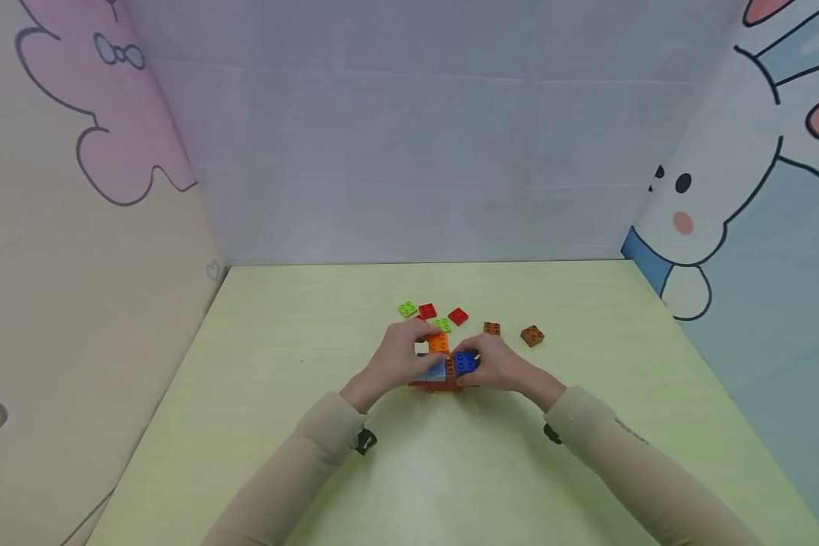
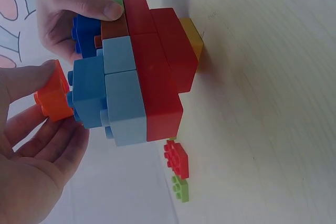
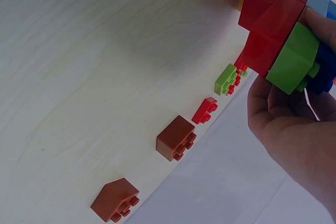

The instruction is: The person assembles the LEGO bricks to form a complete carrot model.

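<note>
A build of toy building bricks stands on the table, with red bricks low down, a yellow brick beneath them and light blue bricks above. My left hand pinches an orange brick between thumb and fingers, against the studs of a blue brick on top; whether they are joined I cannot tell. My right hand grips the build's right end, around a dark blue brick and a green brick. Its thumb lies by a brown brick.
Behind the build lie loose light green bricks and red bricks. Two loose brown bricks rest farther right. The pale table meets a cloth backdrop at its far edge.
</note>
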Demonstrator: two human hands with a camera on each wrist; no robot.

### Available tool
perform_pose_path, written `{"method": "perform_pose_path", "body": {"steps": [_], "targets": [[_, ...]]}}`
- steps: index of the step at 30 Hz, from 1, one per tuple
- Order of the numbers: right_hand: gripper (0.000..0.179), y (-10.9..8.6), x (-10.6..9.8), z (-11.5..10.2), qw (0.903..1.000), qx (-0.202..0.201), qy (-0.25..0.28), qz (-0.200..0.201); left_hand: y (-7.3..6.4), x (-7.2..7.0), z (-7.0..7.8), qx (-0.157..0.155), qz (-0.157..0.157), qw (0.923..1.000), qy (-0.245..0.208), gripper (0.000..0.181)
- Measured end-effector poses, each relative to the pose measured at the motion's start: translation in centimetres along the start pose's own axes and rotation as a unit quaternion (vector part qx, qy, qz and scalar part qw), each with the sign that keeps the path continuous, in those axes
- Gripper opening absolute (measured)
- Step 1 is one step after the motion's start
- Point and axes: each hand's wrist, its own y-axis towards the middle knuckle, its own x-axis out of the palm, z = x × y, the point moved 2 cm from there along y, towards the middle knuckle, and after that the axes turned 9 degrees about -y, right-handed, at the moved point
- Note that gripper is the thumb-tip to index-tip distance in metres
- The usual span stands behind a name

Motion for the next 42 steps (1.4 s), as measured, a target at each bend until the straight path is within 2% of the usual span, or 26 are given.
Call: {"method": "perform_pose_path", "body": {"steps": [10, 25, 35, 42], "targets": [[0.041, 0.1, 0.0, 0.0, 0.9997, 0.021, -0.01, -0.003, 0.1, 1.0, -0.1, -0.021, -0.039, 0.999, -0.002, 0.035], [0.038, 0.3, 0.1, 0.1, 0.9999, 0.011, -0.007, -0.001, 0.4, 1.2, 0.2, -0.032, -0.073, 0.9965, 0.025, 0.031], [0.038, 0.4, 0.2, 0.4, 1.0, 0.004, -0.007, 0.001, 0.6, 1.2, 0.0, -0.018, -0.087, 0.995, 0.044, 0.029], [0.039, 0.3, 0.1, 0.3, 0.9999, -0.002, -0.009, 0.003, 1.0, 1.0, 0.4, -0.008, -0.123, 0.9894, 0.076, 0.029]]}}
